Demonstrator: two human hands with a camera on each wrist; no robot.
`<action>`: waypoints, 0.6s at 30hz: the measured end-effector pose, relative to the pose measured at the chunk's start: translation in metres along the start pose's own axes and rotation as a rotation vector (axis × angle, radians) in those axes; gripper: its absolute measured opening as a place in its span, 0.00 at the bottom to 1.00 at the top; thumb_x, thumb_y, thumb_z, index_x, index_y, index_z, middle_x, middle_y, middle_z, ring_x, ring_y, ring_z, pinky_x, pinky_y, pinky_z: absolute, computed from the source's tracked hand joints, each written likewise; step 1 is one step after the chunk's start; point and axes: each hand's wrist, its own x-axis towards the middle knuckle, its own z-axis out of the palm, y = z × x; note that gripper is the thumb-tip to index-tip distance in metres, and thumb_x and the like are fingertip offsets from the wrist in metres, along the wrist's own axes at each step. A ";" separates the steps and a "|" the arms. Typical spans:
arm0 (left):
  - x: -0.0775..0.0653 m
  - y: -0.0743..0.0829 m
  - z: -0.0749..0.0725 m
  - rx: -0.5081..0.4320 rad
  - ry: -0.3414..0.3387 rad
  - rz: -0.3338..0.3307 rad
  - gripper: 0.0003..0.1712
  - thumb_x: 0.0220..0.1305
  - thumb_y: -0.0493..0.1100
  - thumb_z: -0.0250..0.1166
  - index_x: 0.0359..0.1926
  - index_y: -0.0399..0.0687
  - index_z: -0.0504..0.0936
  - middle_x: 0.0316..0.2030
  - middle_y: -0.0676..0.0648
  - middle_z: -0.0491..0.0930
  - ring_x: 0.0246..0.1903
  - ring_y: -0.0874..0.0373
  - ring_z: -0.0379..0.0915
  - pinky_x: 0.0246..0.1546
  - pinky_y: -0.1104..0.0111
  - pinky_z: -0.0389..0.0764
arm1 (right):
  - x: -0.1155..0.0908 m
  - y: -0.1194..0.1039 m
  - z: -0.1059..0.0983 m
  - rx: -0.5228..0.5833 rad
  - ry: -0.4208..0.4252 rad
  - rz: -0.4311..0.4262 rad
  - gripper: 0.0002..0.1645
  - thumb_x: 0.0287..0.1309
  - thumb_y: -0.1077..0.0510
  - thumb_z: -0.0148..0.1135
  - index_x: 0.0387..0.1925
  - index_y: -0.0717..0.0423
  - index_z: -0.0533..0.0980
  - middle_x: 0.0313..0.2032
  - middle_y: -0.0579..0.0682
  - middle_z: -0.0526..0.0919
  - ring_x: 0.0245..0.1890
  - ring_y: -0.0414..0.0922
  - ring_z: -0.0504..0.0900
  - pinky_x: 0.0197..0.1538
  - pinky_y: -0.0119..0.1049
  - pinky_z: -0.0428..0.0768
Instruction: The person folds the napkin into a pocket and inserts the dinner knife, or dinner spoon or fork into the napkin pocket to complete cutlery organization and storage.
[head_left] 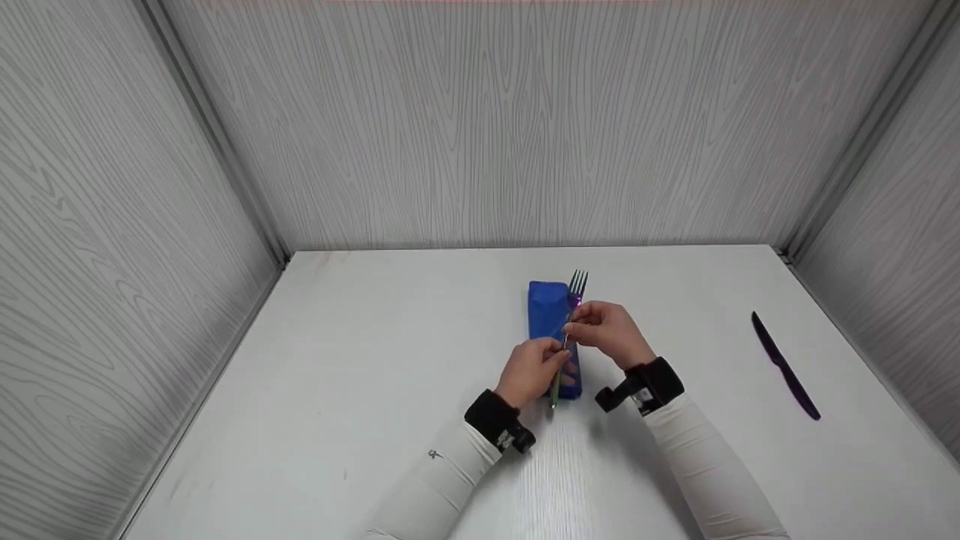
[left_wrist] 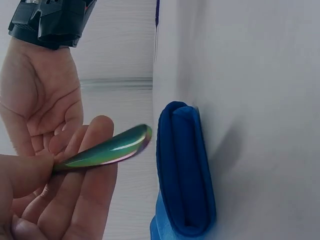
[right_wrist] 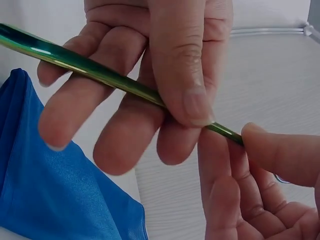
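Note:
In the head view a fork (head_left: 578,283) with a shiny rainbow finish points its tines toward the back wall. My left hand (head_left: 529,371) pinches its handle (left_wrist: 107,150) between thumb and fingers, the rounded end sticking out past them. Farther up the handle, my right hand (head_left: 615,335) also pinches the fork with thumb and fingertips. Beneath the fork and both hands lies a folded blue cloth (head_left: 547,304), long and narrow, partly covered by them. From the left wrist, the fork's handle end appears raised off the cloth, with a gap between.
A dark purple knife (head_left: 784,365) lies by itself on the right side of the white table (head_left: 375,322). Wood-patterned panels (head_left: 487,127) enclose the table at the back and on both sides.

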 end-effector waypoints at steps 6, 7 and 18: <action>-0.001 0.000 0.001 -0.071 -0.021 -0.010 0.09 0.79 0.38 0.61 0.41 0.37 0.83 0.34 0.43 0.90 0.31 0.53 0.91 0.35 0.65 0.89 | 0.001 0.003 -0.002 0.012 -0.032 0.035 0.11 0.66 0.60 0.71 0.44 0.64 0.80 0.34 0.46 0.88 0.36 0.40 0.87 0.45 0.35 0.85; -0.001 0.000 0.001 -0.075 -0.022 -0.010 0.09 0.79 0.38 0.61 0.41 0.36 0.83 0.34 0.43 0.90 0.31 0.54 0.91 0.35 0.65 0.89 | 0.001 0.003 -0.003 0.010 -0.034 0.045 0.13 0.66 0.59 0.71 0.45 0.64 0.80 0.35 0.47 0.88 0.37 0.40 0.87 0.46 0.35 0.85; -0.004 -0.002 0.007 -0.096 -0.062 -0.020 0.09 0.77 0.37 0.63 0.41 0.35 0.84 0.32 0.41 0.90 0.30 0.51 0.91 0.34 0.64 0.89 | 0.004 0.000 -0.015 0.185 0.180 0.068 0.26 0.76 0.53 0.62 0.64 0.70 0.77 0.47 0.54 0.90 0.40 0.36 0.89 0.49 0.31 0.85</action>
